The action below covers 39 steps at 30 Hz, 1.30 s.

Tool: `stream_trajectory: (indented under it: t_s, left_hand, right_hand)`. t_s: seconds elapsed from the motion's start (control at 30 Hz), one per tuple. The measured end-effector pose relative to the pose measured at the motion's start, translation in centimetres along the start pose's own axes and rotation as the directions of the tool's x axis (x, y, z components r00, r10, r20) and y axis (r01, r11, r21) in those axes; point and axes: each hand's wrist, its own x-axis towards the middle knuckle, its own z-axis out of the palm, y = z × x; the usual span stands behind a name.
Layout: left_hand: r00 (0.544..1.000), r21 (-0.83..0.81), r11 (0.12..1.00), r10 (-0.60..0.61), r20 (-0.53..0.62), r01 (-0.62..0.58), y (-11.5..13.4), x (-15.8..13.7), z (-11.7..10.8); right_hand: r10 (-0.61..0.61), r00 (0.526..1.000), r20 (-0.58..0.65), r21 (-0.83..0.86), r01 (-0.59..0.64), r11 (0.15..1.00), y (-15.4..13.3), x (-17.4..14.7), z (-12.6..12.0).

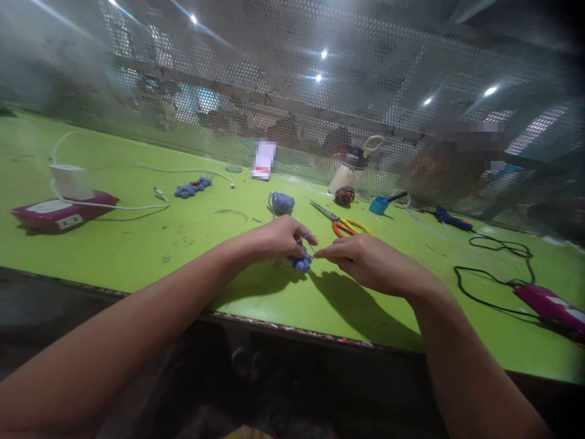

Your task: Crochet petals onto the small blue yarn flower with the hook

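My left hand (pixel 287 236) pinches a small purple crochet piece (pixel 301 262) just above the green table, with a strand of purple yarn looped over a raised finger. From the right, my right hand (pixel 365 259) comes up to the piece, its fingers closed around a thin crochet hook, mostly hidden, whose tip is at the yarn. Behind my left hand lies a ball of purple yarn (pixel 282 203). Scissors (pixel 340 222) with orange and yellow handles rest beyond my right hand, blades partly apart.
Left on the table (pixel 150 256) are a purple power strip (pixel 64 213) with a white charger (pixel 72 182), a cable, and a purple crochet strip (pixel 193 187). Farther back stand a bottle (pixel 348 171), dark yarn ball (pixel 344 196) and blue pot (pixel 379 205). Another purple power strip (pixel 551 310) lies right.
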Motion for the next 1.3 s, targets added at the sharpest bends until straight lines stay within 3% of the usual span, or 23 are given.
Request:
stream_trajectory:
  t_s: [0.13,0.6,1.07,1.3]
  left_hand:
    - [1.000,0.021,1.000,0.004,-0.025,-0.004,-0.1,0.1,0.1]
    - [0.999,0.074,0.997,-0.032,0.041,0.029,0.5,0.0,0.0]
    - [0.995,0.157,0.984,-0.089,0.055,0.079,0.4,0.1,0.0]
    - [0.994,0.220,0.969,-0.112,-0.009,0.112,0.6,0.2,0.4]
  right_hand:
    - [0.003,1.000,-0.020,-0.072,-0.005,0.997,-0.2,0.1,0.4]
    - [-0.005,1.000,0.005,-0.011,0.006,1.000,-0.2,0.1,0.1]
    - [0.056,0.998,0.037,-0.213,-0.047,0.976,-1.4,0.1,0.5]
    - [0.110,0.994,0.016,-0.363,-0.096,0.927,-2.2,0.4,1.3]
